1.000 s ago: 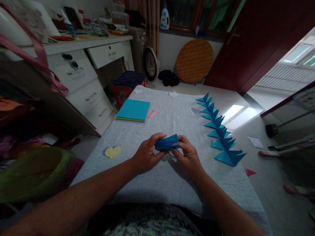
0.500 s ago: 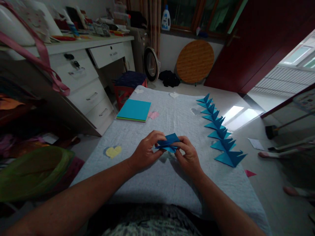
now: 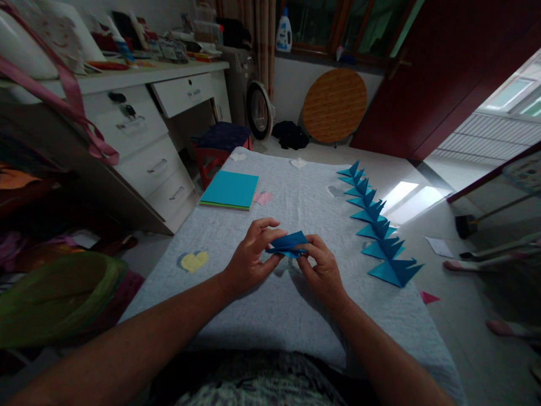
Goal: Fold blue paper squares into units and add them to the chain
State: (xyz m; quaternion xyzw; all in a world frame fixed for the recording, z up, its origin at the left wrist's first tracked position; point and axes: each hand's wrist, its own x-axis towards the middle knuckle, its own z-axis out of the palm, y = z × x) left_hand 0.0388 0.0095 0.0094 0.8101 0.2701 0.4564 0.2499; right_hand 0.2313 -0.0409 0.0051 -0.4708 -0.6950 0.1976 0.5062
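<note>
While both hands (image 3: 249,258) (image 3: 324,270) pinch it, blue paper (image 3: 289,242), partly hidden.

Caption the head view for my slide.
Both hands hold folded blue paper, near a row of blue origami figures.

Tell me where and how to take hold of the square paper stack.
Probably best to pinch the paper stack at its near edge, coming from the wearer's side, thumb on top and fingers underneath. It lies flat on the cloth, and that edge, with its layers showing, faces the left hand, which holds the folded blue paper.
</note>
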